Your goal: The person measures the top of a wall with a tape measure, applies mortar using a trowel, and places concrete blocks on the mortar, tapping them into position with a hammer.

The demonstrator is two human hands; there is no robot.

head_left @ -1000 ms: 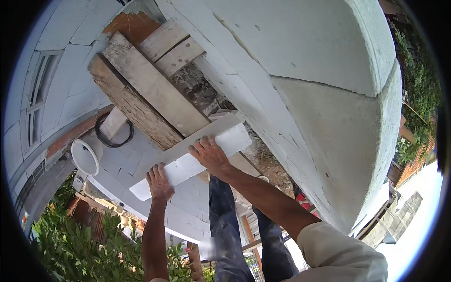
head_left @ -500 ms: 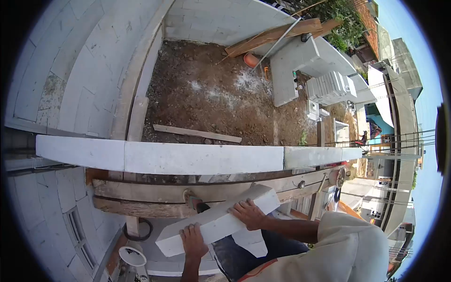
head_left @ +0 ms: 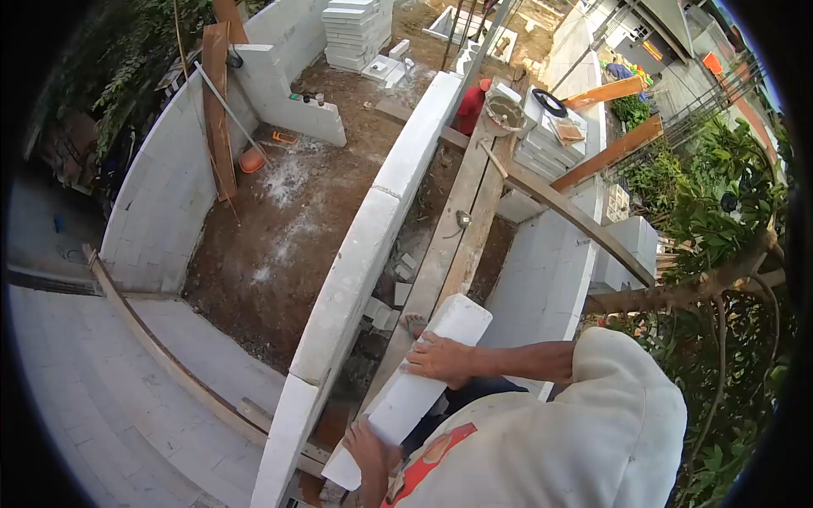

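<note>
A long white lightweight concrete block [head_left: 461, 319] is held in front of my body, slanting across the lower middle of the head view. My right hand [head_left: 439, 357] grips its upper part, fingers curled over the near-left edge. Lower down, my left hand [head_left: 366, 444] clasps the block near its other end. The undersides of both grips are hidden. Below the block, my sandalled foot [head_left: 413, 325] rests on wooden scaffold planks [head_left: 440, 254]. Left of the planks runs a wall of white blocks [head_left: 347, 271], its top course apart from the held block.
A tape measure [head_left: 462, 219] lies on the planks. Farther along sit a mortar bucket [head_left: 506, 115] and a stack of blocks [head_left: 542, 140]. A person in red [head_left: 471, 106] is beside the wall. A slanting timber [head_left: 576, 216] crosses right of the planks; dirt floor [head_left: 246, 229] lies beyond the wall.
My view has swung to the right, so the wall and planks now run diagonally away. The block has turned with my body, more lengthwise along the planks, still in both hands.
</note>
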